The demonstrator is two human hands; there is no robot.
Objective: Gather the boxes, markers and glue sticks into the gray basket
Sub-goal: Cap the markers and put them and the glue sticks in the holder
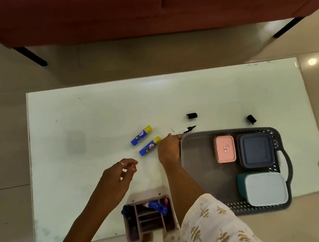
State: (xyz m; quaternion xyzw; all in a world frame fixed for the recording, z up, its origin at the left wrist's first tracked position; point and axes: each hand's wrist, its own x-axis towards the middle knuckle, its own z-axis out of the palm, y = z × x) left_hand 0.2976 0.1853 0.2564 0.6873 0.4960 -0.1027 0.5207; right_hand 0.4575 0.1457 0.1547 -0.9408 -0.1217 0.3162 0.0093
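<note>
The gray basket [195, 160] stands on the right of the white table and holds a pink box [224, 149], a dark blue box [255, 151] and a teal box with a pale lid [265, 189]. My right hand [169, 149] is at the basket's left rim and pinches an uncapped black marker [189, 129] whose tip points away to the right. Two blue glue sticks with yellow caps [141, 135] [150, 145] lie just left of that hand. My left hand [118, 176] hovers nearer to me with loosely curled fingers, holding nothing.
Two loose black caps [192, 115] [251, 119] lie beyond the basket. A pinkish desk organizer [149, 219] with blue markers stands at the table's near edge. A red sofa [124, 15] sits behind the table, with tiled floor around it.
</note>
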